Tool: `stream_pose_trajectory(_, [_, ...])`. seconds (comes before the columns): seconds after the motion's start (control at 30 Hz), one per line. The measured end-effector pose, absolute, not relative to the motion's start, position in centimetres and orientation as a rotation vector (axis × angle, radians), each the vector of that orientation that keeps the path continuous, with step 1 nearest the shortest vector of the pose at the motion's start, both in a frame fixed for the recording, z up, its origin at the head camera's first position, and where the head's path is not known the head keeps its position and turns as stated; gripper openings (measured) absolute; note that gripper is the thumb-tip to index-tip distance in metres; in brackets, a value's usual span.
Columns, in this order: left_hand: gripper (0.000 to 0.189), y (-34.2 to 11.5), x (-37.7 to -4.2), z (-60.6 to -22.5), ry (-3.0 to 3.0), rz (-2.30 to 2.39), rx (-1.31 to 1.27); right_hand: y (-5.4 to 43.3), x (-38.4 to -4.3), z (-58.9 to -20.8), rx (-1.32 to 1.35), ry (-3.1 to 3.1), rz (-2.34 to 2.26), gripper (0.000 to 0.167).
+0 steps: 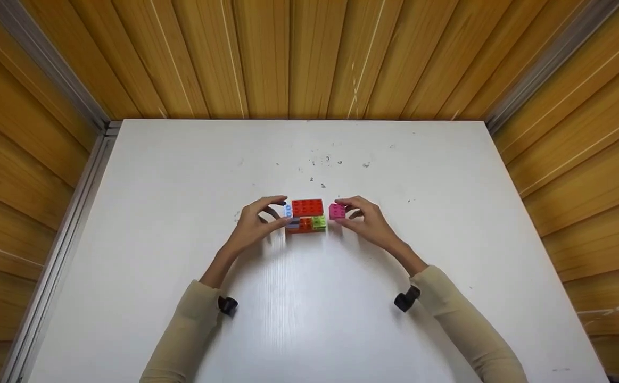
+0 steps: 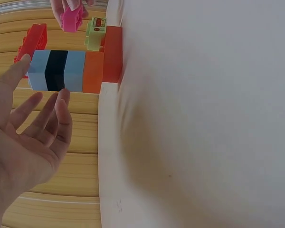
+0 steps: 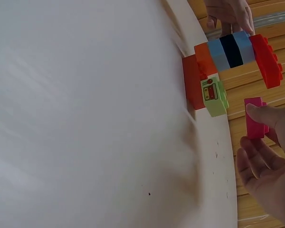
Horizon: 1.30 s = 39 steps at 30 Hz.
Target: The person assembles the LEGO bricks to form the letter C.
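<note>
My left hand (image 1: 254, 222) holds the left side of a toy-brick structure, thumb and fingers about its column. In the left wrist view this column has light blue bricks (image 2: 74, 71) with a black brick (image 2: 55, 71) between them, over an orange brick (image 2: 92, 72). A long red brick (image 1: 307, 207) lies on top and juts out to the right. Below, a red-orange base brick (image 2: 113, 54) rests on the table, carrying a pale green brick (image 3: 213, 97) with a printed picture at its right end. My right hand (image 1: 366, 219) pinches a pink brick (image 1: 336, 211), held apart from the structure.
The white table (image 1: 298, 319) spreads around the bricks, with small dark marks (image 1: 340, 162) beyond them. Wood-patterned panels (image 1: 309, 58) stand along the far edge and both sides. A black wrist camera (image 1: 407, 299) sits at the right cuff, another (image 1: 228, 305) at the left.
</note>
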<state>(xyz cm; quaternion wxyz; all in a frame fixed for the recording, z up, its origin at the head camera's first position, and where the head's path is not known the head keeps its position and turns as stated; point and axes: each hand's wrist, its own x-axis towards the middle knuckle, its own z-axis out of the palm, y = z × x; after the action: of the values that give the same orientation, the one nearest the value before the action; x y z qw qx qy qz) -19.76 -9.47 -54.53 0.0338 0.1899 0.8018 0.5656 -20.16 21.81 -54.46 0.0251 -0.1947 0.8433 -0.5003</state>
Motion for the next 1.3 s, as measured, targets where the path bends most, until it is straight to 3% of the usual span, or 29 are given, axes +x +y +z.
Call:
stream_pose_trajectory(0.23, [0.05,-9.6,-20.0,-53.9,2.497,1.777,0.595,20.8,-19.2,-53.7,-0.446,2.605,-1.633,0.043])
stream_pose_trajectory(0.5, [0.048,-8.4,-19.6,-53.5,2.516,1.742,0.628,19.2,-17.3,-50.6,-0.545,2.576,-1.704,0.039])
stream_pose_trajectory(1.3, [0.039,-6.6,-20.3,-52.8,2.551,1.645,0.756,17.5,-17.1,-51.0,-0.561,2.546,-1.808,0.04])
